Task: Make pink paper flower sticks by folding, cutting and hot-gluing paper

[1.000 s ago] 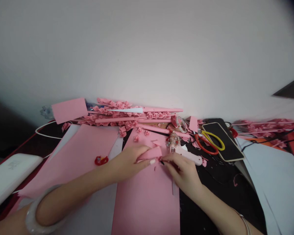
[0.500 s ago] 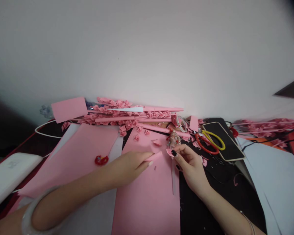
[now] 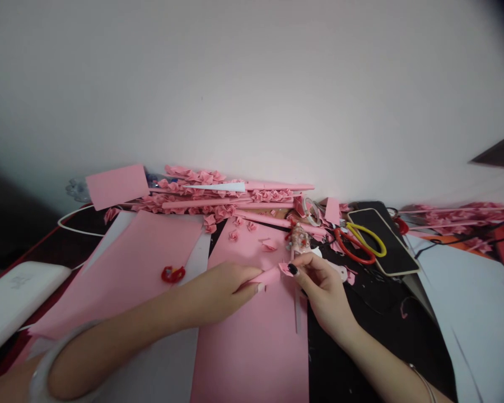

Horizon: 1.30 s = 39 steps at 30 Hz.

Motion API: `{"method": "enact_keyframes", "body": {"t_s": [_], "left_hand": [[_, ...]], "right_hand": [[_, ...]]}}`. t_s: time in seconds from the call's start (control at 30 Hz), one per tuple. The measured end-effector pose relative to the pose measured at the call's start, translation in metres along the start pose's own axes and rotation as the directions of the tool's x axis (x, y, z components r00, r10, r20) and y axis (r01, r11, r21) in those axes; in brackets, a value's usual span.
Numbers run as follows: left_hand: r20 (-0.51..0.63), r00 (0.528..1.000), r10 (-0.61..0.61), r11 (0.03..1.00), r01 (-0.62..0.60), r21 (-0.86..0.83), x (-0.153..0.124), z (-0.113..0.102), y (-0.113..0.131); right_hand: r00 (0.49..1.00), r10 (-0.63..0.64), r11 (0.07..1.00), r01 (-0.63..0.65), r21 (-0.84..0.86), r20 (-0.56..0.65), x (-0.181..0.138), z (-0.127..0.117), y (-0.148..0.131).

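My left hand [image 3: 233, 291] is closed around a rolled pink paper stick [image 3: 267, 277], its tip pointing right. Between the thumb and fingers of my right hand [image 3: 325, 288] is a small folded pink paper flower [image 3: 284, 269], held right at the end of the stick; whether the two are joined I cannot tell. Both hands are over a long pink paper sheet [image 3: 252, 347]. Several loose paper flowers [image 3: 233, 236] and a curled pink piece [image 3: 269, 245] lie on that sheet beyond my hands. A beaded, decorated object [image 3: 299, 238] is just past my right hand.
Pink flower-covered sticks [image 3: 210, 196] are piled along the wall. Scissors with red and yellow handles [image 3: 365, 246] lie by a phone [image 3: 382, 240] at right. A roll of tape [image 3: 311, 211] sits at the back. A white power bank [image 3: 23, 302] is at left, white paper [image 3: 466, 302] at right.
My right hand has moved slightly left, bringing the paper flower up to the end of the stick. The gap seen between them earlier has closed.
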<state>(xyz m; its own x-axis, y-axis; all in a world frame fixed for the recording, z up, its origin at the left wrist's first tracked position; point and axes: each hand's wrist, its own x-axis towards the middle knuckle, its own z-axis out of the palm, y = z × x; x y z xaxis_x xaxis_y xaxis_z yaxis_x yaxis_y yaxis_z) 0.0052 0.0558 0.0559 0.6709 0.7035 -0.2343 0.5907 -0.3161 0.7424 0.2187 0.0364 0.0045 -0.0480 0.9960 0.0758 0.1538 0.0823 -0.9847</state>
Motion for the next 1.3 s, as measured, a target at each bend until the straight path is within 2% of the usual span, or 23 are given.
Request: {"method": "enact_keyframes", "body": {"t_s": [0.2, 0.37, 0.73, 1.0, 1.3], "left_hand": [[0.017, 1.0, 0.003, 1.0, -0.003, -0.012, -0.002, -0.001, 0.004], [0.0, 1.0, 0.013, 0.998, -0.013, -0.062, -0.002, 0.001, 0.003], [0.019, 0.999, 0.036, 0.999, -0.035, -0.019, 0.003, 0.009, -0.01], [0.018, 0.999, 0.037, 0.998, -0.036, -0.054, 0.003, 0.011, -0.013], [0.005, 1.0, 0.009, 1.0, -0.009, -0.018, 0.003, 0.013, -0.012]], "right_hand": [[0.993, -0.118, 0.988, 0.115, -0.103, -0.021, -0.003, 0.003, -0.003], [0.98, -0.2, 0.963, 0.199, -0.183, 0.015, -0.005, 0.004, -0.002], [0.924, -0.37, 0.866, 0.382, -0.323, 0.099, -0.007, 0.003, 0.002], [0.888, -0.435, 0.821, 0.459, -0.339, 0.148, -0.008, 0.005, -0.001], [0.888, -0.433, 0.822, 0.459, -0.338, 0.153, -0.006, 0.005, 0.0]]}}
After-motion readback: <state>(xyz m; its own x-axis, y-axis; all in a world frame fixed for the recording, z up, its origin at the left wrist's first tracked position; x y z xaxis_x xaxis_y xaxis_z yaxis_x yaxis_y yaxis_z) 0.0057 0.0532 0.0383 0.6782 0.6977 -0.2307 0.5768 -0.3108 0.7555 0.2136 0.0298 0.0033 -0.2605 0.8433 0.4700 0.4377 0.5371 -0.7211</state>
